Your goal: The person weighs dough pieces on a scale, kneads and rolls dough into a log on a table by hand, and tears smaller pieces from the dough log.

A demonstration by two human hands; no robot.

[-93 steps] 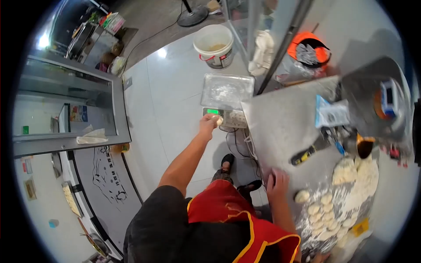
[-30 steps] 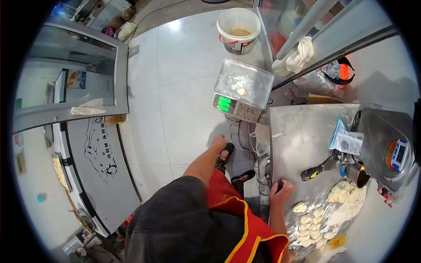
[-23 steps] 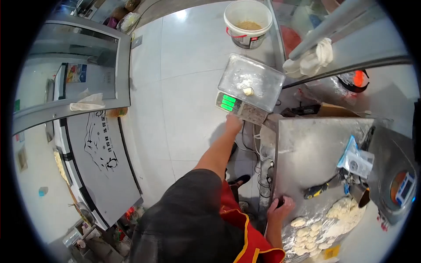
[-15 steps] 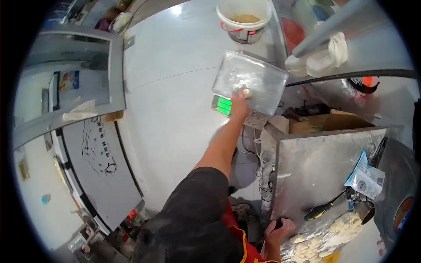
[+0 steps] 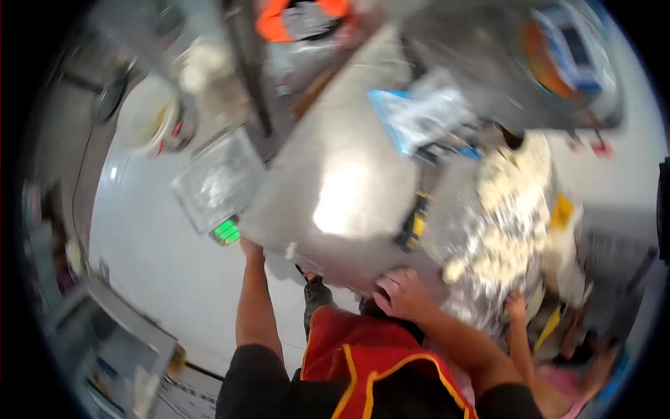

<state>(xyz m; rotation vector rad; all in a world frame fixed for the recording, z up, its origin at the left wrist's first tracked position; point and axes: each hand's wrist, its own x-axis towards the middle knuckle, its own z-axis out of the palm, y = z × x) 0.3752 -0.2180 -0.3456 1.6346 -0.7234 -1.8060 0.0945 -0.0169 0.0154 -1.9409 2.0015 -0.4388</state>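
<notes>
My left hand (image 5: 251,247) is beside the scale's green-lit display (image 5: 226,232), partly behind the worktable's corner; its fingers are blurred and I cannot tell what they hold. A shiny metal tray (image 5: 222,180) covers the scale. My right hand (image 5: 403,292) is at the near edge of the metal worktable (image 5: 293,202), its fingers curled near a dark spot I cannot make out. Farther right, many pale dough pieces (image 5: 513,244) lie on a floury, shiny surface. A black and yellow tool handle (image 5: 417,222) lies between my right hand and a blue-and-white packet (image 5: 412,119).
Another person's hand (image 5: 515,305) touches the near edge of the dough surface. A white bucket (image 5: 148,119) with tan contents stands beyond the scale. At the upper right is a large grey bin-like object (image 5: 481,63) with a blue-and-white device (image 5: 569,45) on it.
My view has swung right toward the worktable and the dough. My left hand has left the tray and is now by the display. The small pale piece on the tray no longer shows.
</notes>
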